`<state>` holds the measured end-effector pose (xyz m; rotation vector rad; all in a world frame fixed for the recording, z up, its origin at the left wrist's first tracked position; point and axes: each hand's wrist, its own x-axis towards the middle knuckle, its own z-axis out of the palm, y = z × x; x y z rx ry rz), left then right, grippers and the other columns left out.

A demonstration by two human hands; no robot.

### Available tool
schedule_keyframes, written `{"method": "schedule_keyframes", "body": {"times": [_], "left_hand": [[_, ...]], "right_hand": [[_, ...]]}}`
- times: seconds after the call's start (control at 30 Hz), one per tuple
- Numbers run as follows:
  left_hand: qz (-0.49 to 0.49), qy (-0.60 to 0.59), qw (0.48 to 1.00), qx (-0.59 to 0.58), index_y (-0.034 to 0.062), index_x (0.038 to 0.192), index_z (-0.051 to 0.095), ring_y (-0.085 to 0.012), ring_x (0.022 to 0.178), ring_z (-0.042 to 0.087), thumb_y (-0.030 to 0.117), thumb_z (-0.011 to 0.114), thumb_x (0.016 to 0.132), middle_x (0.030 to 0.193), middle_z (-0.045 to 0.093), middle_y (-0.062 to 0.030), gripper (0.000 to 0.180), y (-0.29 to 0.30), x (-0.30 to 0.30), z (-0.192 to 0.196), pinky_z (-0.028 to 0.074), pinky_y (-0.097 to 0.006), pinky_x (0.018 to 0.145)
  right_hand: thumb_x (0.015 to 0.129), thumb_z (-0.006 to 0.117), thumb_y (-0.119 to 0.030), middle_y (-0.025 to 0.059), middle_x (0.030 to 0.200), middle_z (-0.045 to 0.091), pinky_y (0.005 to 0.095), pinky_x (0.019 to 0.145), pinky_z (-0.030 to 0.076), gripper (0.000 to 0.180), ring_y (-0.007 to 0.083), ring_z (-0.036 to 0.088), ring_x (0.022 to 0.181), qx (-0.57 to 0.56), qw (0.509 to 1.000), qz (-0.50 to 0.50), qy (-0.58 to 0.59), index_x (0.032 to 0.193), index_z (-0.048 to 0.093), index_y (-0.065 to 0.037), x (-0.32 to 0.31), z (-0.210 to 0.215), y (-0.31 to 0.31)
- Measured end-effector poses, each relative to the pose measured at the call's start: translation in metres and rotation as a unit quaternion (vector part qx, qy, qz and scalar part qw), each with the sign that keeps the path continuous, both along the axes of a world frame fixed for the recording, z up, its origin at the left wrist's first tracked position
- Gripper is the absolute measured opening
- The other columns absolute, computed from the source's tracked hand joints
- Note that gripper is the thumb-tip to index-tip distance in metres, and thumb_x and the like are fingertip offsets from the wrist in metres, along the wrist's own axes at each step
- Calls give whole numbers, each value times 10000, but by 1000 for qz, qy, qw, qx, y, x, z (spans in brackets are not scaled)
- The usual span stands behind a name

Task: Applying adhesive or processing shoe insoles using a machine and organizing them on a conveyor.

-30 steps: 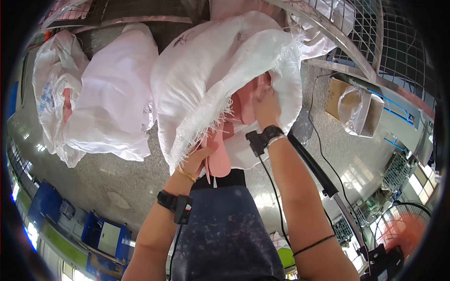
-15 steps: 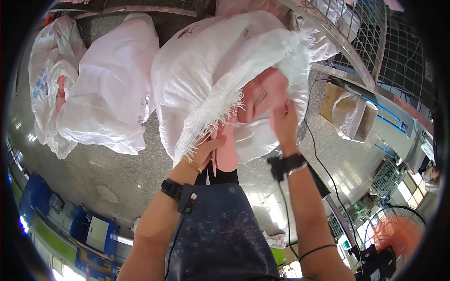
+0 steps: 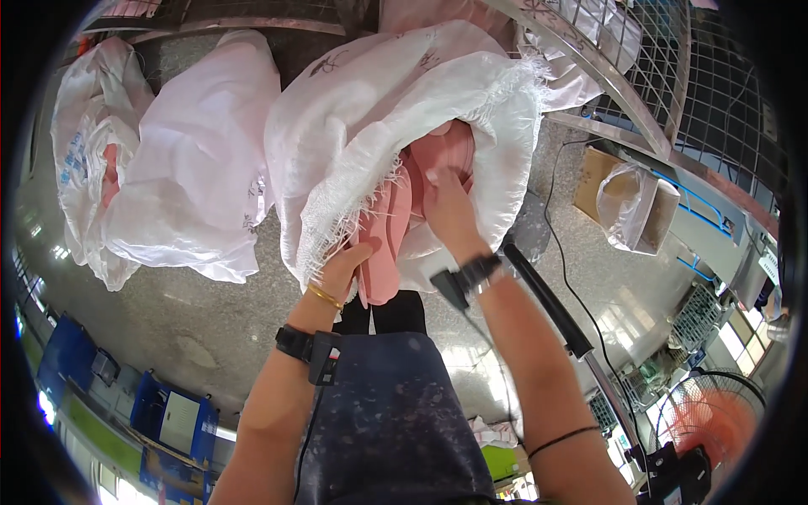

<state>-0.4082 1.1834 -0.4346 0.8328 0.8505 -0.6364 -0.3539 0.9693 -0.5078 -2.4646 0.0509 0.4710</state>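
Note:
A big white woven sack (image 3: 337,126) with a frayed rim bulges in front of me, its mouth turned toward me. My left hand (image 3: 341,271) is closed at the near left of the mouth, gripping long pink shoe soles (image 3: 383,261) that stick out below the frayed edge. My right hand (image 3: 452,210) is in the mouth, its fingers curled against a pink sole; part of the grip is hidden. Behind those fingers, more pink soles (image 3: 459,147) lie inside the sack. Both wrists wear black straps with small boxes.
Two more white sacks (image 3: 202,151) (image 3: 97,160) stand at the left. On the right are a cardboard box (image 3: 602,189) with a plastic liner, a wire-mesh cage (image 3: 640,76), a black pole (image 3: 547,299), a loose cable (image 3: 581,299) and a fan (image 3: 707,412).
My right hand has moved left and toward me, from the right side of the sack's mouth to its middle. My left hand has shifted slightly left, and the sack's mouth has changed shape.

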Motion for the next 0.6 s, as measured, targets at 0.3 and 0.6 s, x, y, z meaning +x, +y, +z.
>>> {"method": "schedule_keyframes", "body": {"times": [0.3,0.6], "left_hand": [[34,42,998,24,54,1315,480,-221,1121,554,-55,581,770,1240,550,-78,565,4,-14,8,475,-363,966],[12,-11,999,34,65,1309,491,-209,1118,557,-56,612,760,1232,558,-67,576,12,-19,17,485,-342,944]], "right_hand": [[768,666,-489,269,1071,622,455,875,495,815,398,622,988,-332,926,40,173,1288,406,83,22,23,-97],[731,668,-487,304,1296,481,410,1011,421,864,394,491,1216,-345,879,-210,254,1311,392,91,29,-25,-33]]}}
